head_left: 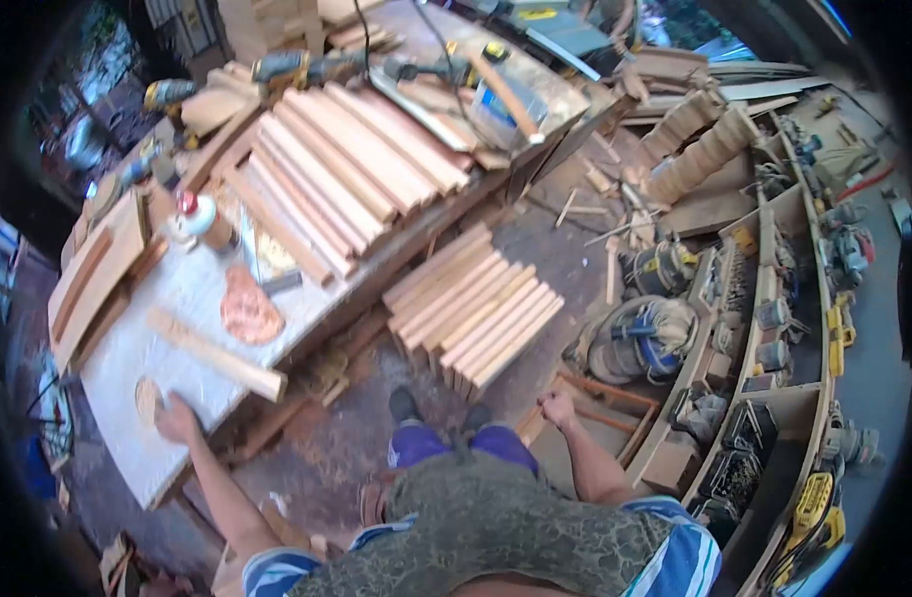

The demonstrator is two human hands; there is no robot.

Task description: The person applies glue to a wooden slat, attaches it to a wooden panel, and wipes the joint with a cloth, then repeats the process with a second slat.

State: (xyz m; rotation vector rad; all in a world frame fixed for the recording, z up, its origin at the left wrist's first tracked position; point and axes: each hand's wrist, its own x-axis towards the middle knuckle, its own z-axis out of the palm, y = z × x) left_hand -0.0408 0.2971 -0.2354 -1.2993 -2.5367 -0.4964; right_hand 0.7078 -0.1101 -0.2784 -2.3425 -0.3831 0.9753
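On the left end of the pale workbench (118,438), my left hand (178,420) has its fingers at the edge of a flat tan disc (147,398). The fingers look closed on that edge, though blur softens the grip. My right hand (555,409) is held out by my right side, fingers curled; whatever may be inside is hidden. A loose wooden strip (217,356) lies across the bench just beyond my left hand. Past it are a reddish, irregular flat piece (250,306) and a white bottle with a red cap (199,221).
Many wooden strips (327,159) lie side by side on the bench. Another stack of strips (476,308) stands on the floor ahead of my feet. To the right are a shop vacuum (640,338) and a long compartmented shelf (774,328) with power tools. Drills (277,68) lie at the back.
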